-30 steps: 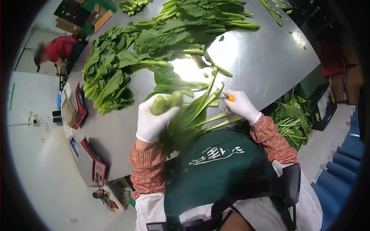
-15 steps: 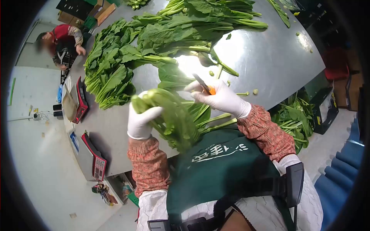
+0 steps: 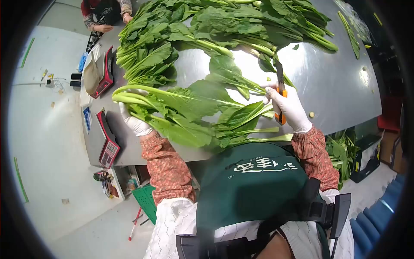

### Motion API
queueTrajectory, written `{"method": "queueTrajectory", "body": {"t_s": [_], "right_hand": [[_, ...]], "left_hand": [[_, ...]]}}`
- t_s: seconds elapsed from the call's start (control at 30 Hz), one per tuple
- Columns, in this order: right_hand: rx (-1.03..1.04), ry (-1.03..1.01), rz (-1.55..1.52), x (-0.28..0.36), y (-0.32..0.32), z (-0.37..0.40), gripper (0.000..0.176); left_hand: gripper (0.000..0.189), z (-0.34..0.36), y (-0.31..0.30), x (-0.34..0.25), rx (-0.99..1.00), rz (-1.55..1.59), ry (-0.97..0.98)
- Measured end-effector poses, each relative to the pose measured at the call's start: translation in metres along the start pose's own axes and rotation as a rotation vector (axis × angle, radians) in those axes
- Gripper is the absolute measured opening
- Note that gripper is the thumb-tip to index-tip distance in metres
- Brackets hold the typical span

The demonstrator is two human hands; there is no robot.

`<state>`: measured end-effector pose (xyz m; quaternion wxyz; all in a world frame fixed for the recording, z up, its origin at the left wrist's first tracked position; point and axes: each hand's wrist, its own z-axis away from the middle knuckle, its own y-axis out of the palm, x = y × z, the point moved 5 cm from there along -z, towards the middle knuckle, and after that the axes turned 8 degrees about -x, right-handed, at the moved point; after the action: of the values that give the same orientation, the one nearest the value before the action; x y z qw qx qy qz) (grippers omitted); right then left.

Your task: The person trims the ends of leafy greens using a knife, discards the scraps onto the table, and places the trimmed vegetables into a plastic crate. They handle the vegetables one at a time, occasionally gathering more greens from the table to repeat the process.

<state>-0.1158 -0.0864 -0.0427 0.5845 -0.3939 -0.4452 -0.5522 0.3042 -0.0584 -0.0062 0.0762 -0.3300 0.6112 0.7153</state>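
Note:
My gloved left hand [image 3: 138, 124] is closed around the stalk ends of a bunch of leafy greens [image 3: 172, 101]. The stalks point left and the broad leaves spread right, low over the near table edge. In my gloved right hand [image 3: 291, 108] is a utility knife [image 3: 280, 88] with an orange and black handle, its blade pointing up and away from me. The right fingertips are close to the stem ends of a loose leafy stalk [image 3: 235, 77]. More loose greens [image 3: 243, 117] lie between my hands, in front of my apron.
A large heap of greens [image 3: 146, 56] covers the far and left part of the metal table [image 3: 332, 86]. Two red scales [image 3: 109, 144] stand at the left edge. Another person's hand [image 3: 103, 28] shows at the upper left. Below the table's right side are more greens [image 3: 340, 151].
My left hand has moved left, and the bunch has swung from near upright to lying more sideways. My right hand with the knife has shifted right. The whole view has shifted too.

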Motion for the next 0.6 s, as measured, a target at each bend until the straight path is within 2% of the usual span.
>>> {"method": "queueTrajectory", "body": {"t_s": [0.1,0.3,0.43,0.47,0.6], "right_hand": [[0.000,0.039,0.006,-0.006,-0.001,-0.002,0.024],[0.006,0.083,-0.017,-0.015,0.001,0.000,0.022],[0.011,0.111,-0.051,-0.015,0.005,0.002,0.022],[0.019,0.102,-0.035,-0.012,0.007,0.004,0.023],[0.049,0.133,-0.012,-0.012,0.011,0.007,0.024]], "left_hand": [[0.043,-0.008,-0.018,0.006,-0.020,0.216,-0.118],[0.041,-0.017,-0.051,0.004,-0.237,0.050,-0.025],[0.040,-0.018,-0.057,0.008,-0.305,-0.034,0.000],[0.039,-0.015,-0.054,0.011,-0.268,0.009,-0.074],[0.040,-0.019,-0.064,0.017,-0.350,0.047,-0.083]]}}
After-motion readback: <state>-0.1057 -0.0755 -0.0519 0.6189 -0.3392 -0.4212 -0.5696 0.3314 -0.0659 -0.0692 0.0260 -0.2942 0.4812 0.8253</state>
